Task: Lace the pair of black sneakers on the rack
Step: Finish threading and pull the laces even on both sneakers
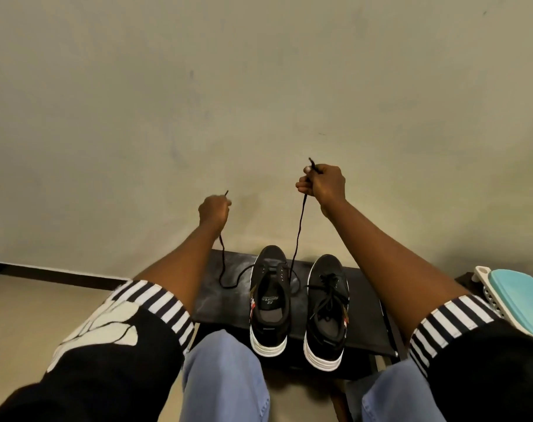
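Observation:
Two black sneakers with white soles stand side by side on a black rack [216, 300], toes toward the wall. The left sneaker [270, 303] has a black lace [298, 236] threaded through its front eyelets only, and both lace ends are pulled upward. My left hand [214, 210] is shut on one end, which droops in a slack loop over the rack. My right hand [321, 184] is raised higher and shut on the other end, which runs taut. The right sneaker [327, 309] is laced, with its lace lying loose across the tongue.
A beige wall [259, 86] rises directly behind the rack. A turquoise and white plastic item [515, 303] sits at the right edge. My knees in blue jeans [225, 373] are below the rack's front edge. Pale floor [30, 315] lies to the left.

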